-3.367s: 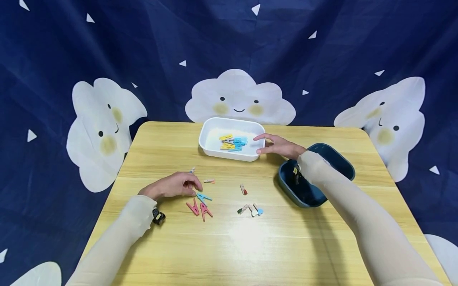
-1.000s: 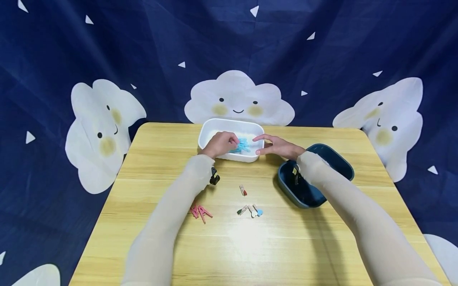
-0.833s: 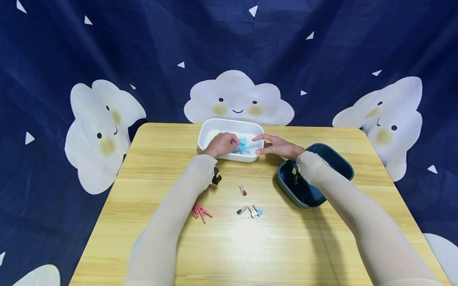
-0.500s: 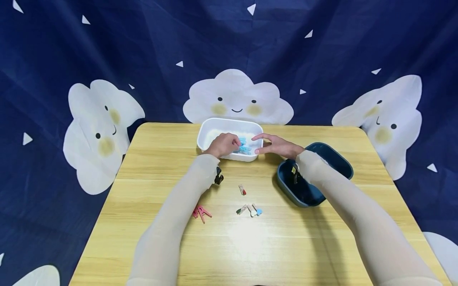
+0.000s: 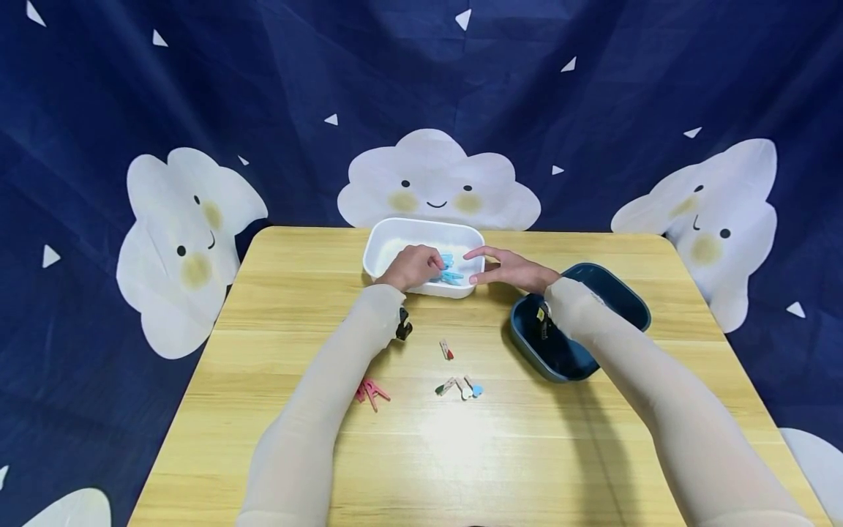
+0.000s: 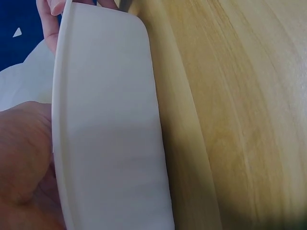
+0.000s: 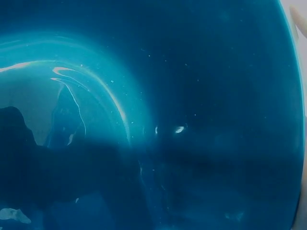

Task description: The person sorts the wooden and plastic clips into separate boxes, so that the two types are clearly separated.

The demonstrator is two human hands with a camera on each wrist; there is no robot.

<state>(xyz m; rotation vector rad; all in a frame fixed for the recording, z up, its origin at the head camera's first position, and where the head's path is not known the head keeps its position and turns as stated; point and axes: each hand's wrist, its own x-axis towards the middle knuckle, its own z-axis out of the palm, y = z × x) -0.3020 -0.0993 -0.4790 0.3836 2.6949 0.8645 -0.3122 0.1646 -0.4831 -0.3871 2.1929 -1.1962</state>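
Only the head view shows the blue clothespins (image 5: 451, 277) inside the white tray (image 5: 428, 231), near the far edge of the tabletop (image 5: 527, 454); the left wrist view gives the tray's outer wall, the right wrist view the glossy inside of a dark blue tub (image 5: 614, 289). The left hand (image 5: 411, 267) dips into the tray, fingertips by the clothespins; whether it pinches one I cannot tell. The right hand (image 5: 515, 269), thumb and fingers spread, is at the tray's right end. The left sleeve (image 5: 316, 410) partly hides pink clothespins (image 5: 374, 394).

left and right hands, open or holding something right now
Left hand: fingers bent inside the white tray; holding or empty cannot be told.
Right hand: open, fingers spread at the white tray's right end.
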